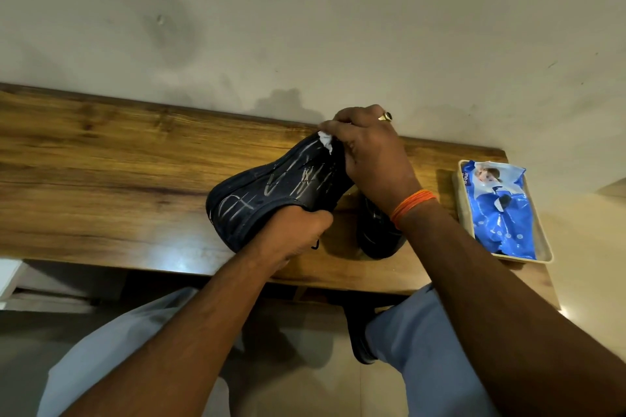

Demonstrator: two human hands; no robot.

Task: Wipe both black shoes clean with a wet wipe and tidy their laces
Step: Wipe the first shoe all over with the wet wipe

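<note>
Left hand (296, 230): fingers curled round the raised shoe (271, 186), sole up, above the table (101, 162).
Right hand (369, 152): pinches the wet wipe (326, 139) against its toe; wipe mostly hidden.
Second shoe (377, 234): partly behind the right wrist.
Wipes pack (501, 210): in the tray (546, 249), far right.

We see shoe (271, 186) tilted sole-up above table, sole streaked grey; wipe (326, 139) white, crumpled at its toe; second shoe (376, 234) on table behind

Wooden table (101, 159) against the wall, with one black shoe (376, 234) and a pale tray (546, 256) near its right end
</note>
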